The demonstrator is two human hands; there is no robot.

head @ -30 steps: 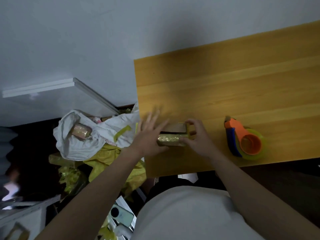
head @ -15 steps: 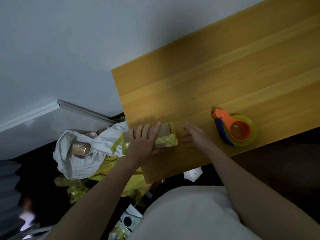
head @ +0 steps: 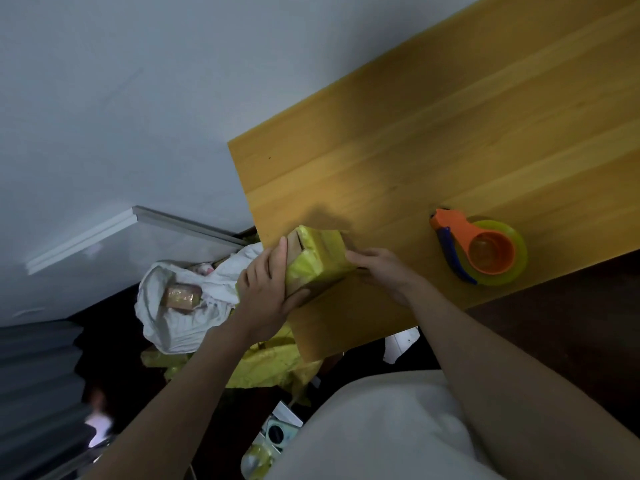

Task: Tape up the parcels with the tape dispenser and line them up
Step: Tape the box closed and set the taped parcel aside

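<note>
Left grip: our left hand wraps the near-left end of the parcel, fingers laid up its left side and thumb curled under its lower edge, so it has a firm hold.

Right grip: our right hand meets the parcel's right side; the fingers bend against the yellow wrap, holding the box from that flank. How far the thumb reaches round we cannot tell, as it lies under the hand.

Parcel: a brown cardboard box banded with yellow tape, held between both hands at the left corner of the table. It is tilted, one end raised toward us, and its lower part sits over the tabletop's near-left edge. Whether it touches the wood we cannot tell.

Tape dispenser: the tape dispenser, orange with a blue handle and a yellow-green roll, lies on the table near its front edge, well to the right of our right hand and untouched.

Table: pale yellow wood with long grain lines, running up to the right of the view.

Floor beside the table: a white bag lies open to the left with another taped parcel inside; crumpled yellow wrapping sits below it, under our left forearm.

Our body: a light-coloured shirt fills the lower middle of the view.
</note>
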